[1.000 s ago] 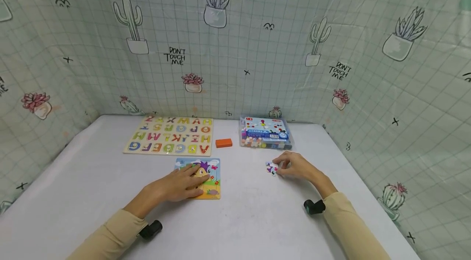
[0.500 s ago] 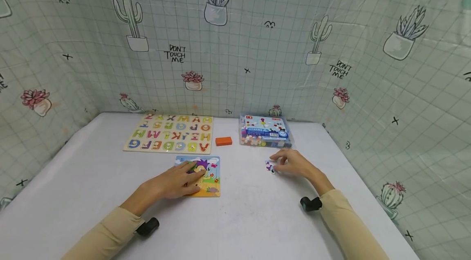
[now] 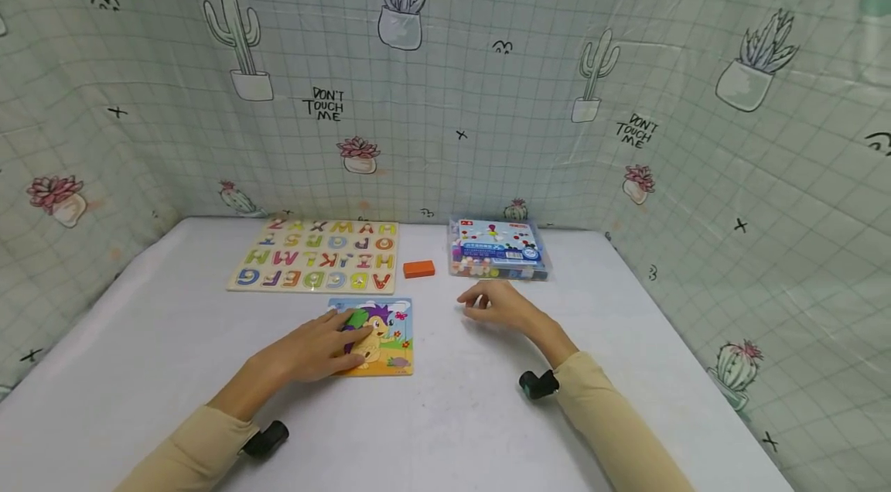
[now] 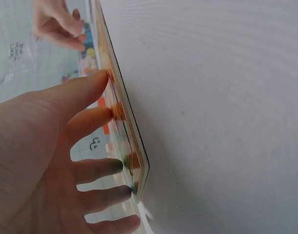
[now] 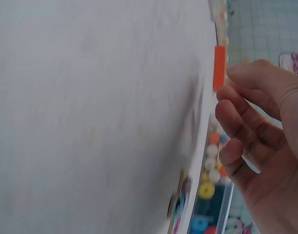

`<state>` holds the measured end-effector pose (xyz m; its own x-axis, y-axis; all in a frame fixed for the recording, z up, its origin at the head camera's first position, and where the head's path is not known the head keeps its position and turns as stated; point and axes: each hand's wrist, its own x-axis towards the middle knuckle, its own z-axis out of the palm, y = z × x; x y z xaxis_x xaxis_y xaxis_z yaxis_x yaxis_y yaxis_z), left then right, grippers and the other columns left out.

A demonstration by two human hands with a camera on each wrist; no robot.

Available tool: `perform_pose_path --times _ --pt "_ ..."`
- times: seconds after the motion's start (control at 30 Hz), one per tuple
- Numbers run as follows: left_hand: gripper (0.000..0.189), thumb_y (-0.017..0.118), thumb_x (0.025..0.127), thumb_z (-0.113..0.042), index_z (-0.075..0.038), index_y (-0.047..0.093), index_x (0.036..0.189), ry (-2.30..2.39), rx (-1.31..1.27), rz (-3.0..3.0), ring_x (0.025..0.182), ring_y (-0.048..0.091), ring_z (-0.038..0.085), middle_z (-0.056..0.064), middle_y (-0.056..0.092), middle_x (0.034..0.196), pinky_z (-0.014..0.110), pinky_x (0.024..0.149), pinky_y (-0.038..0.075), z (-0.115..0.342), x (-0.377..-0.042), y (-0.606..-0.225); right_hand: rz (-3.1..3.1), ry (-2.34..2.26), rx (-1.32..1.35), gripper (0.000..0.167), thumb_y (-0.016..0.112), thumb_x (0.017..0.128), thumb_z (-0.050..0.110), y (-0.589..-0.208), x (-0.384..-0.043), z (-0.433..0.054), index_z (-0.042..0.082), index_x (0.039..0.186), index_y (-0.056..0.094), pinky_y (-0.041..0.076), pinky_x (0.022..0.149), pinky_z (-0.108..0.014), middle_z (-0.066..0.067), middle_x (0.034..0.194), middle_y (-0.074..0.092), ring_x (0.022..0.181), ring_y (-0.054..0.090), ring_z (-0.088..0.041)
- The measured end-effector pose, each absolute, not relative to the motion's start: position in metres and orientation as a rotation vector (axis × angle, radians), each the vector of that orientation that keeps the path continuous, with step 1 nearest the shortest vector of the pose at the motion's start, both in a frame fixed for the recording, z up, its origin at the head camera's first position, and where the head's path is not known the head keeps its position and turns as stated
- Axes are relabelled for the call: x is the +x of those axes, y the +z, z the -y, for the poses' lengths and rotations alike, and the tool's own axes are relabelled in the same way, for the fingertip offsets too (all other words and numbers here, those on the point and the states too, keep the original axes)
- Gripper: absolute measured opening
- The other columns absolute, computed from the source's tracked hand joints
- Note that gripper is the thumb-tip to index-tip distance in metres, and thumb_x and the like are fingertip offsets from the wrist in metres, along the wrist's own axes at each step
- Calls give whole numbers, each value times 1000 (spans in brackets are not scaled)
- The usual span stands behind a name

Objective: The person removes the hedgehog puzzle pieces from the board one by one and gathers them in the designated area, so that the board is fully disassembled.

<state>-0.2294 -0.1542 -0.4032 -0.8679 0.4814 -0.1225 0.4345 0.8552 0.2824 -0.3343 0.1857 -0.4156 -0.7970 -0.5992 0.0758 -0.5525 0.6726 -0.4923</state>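
My left hand (image 3: 306,350) rests on the left part of a hedgehog jigsaw puzzle (image 3: 398,353), fingers spread; the left wrist view shows fingertips (image 4: 122,165) touching its face. The thin board edge (image 4: 121,87) lies close over the tabletop. To the right of the puzzle, my right hand (image 3: 497,305) hovers above the table in front of a plastic box. Its fingers are loosely bent, with a gap at the thumb and nothing visible between them. Small colourful puzzle pieces (image 5: 179,202) lie on the table below that hand; in the head view the hand hides them.
A wooden alphabet board (image 3: 313,256) lies behind the puzzle. An orange block (image 3: 419,269) sits between it and the clear plastic box (image 3: 497,248) of coloured beads. Patterned cloth walls (image 3: 445,90) rise behind and beside the white table (image 3: 452,422).
My right hand has lifted away from the small puzzle pieces and moved left toward the puzzle board. My left hand has shifted slightly left, uncovering more of the hedgehog picture.
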Motion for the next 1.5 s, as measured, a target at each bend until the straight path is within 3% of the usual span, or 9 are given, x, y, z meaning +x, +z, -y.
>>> perform_pose_path --times 0.7,1.17,1.5 --pt "51 54 99 -44 -20 52 143 375 648 -2827 140 30 56 28 35 153 72 105 34 158 -231 -408 -2735 -715 -1059 21 68 92 17 -420 -332 -74 10 111 75 49 69 -14 0 94 72 75 56 -5" --pt "50 53 100 -42 -17 52 143 378 672 -2835 140 29 56 29 34 154 72 105 34 156 -233 -406 -2729 -709 -1013 23 69 92 16 -419 -333 -51 11 114 73 50 75 -14 1 103 73 84 57 -6" --pt "51 54 99 -44 -18 53 143 368 651 -2830 140 29 55 28 35 154 72 105 34 157 -233 -407 -2745 -684 -1021 24 71 91 16 -420 -334 -45 9 114 73 52 78 -15 0 100 74 85 61 -5"
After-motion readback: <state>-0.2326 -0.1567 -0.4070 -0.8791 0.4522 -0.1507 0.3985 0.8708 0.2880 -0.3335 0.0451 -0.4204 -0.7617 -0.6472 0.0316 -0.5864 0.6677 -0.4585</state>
